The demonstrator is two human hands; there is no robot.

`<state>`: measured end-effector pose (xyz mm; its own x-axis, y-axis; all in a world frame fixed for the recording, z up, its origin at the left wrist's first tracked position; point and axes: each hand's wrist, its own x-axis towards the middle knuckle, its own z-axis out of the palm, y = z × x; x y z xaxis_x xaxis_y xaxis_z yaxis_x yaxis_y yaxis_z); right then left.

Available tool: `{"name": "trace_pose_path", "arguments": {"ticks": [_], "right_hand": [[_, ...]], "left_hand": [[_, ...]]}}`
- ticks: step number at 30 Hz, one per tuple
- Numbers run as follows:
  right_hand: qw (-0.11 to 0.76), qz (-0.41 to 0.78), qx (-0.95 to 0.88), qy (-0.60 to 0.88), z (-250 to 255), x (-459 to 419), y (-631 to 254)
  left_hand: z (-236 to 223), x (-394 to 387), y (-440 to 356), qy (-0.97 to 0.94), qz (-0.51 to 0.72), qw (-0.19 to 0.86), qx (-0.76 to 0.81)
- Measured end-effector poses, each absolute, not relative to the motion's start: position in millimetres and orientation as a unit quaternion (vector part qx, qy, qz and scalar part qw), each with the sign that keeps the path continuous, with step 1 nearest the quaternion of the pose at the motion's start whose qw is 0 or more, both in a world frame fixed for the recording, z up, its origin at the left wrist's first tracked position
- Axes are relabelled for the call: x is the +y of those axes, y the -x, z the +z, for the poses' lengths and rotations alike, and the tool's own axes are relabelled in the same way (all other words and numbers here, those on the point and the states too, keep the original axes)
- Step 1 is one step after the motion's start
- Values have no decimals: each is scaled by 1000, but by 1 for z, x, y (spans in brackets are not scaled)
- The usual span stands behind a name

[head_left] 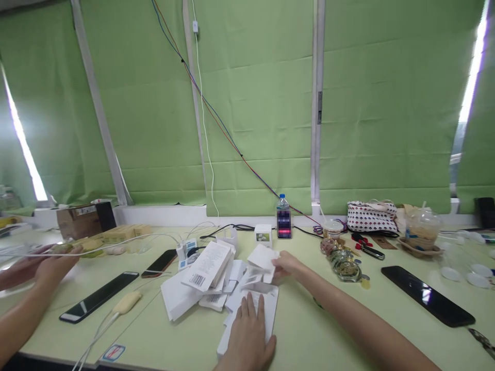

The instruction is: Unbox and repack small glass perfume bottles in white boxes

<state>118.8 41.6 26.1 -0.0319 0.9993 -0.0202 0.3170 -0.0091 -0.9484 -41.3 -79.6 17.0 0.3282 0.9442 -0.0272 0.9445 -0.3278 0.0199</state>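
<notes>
A heap of white flat boxes and leaflets (pixel 209 281) lies on the pale green table (pixel 317 335) in front of me. My left hand (pixel 249 332) rests flat, fingers stretched out, on a white box (pixel 270 304) at the near side of the heap. My right hand (pixel 288 267) reaches in from the right and pinches the edge of a white folded box (pixel 263 256) at the top of the heap. A leaflet with a barcode (pixel 207 265) lies on the heap's left part.
Another person's hands (pixel 42 265) work at the far left with a white cable (pixel 116 241). Dark phones lie at the left (pixel 98 296), (pixel 159 263) and at the right (pixel 423 293). A water bottle (pixel 283 216), small jars (pixel 344 260), a patterned pouch (pixel 371 216) and a drink cup (pixel 421 229) stand behind.
</notes>
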Motion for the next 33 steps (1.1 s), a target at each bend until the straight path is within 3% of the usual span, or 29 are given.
{"name": "trace_pose_path", "arguments": {"ticks": [8, 13, 21, 24, 29, 33], "right_hand": [[327, 237, -680, 612, 35, 27, -156], [314, 206, -716, 588, 43, -31, -229], [166, 81, -702, 687, -13, -82, -264], [157, 41, -713, 682, -28, -81, -257], [164, 37, -765, 621, -31, -87, -265], [229, 93, -759, 602, -24, -102, -274]], "left_hand": [[27, -69, 24, -787, 40, -46, 614], [44, -75, 9, -818, 72, -64, 568], [42, -27, -70, -973, 23, -54, 222], [36, 11, -104, -981, -127, 49, 141], [29, 38, -115, -980, -116, 99, 123], [30, 38, -107, -979, -103, 118, 133]]}}
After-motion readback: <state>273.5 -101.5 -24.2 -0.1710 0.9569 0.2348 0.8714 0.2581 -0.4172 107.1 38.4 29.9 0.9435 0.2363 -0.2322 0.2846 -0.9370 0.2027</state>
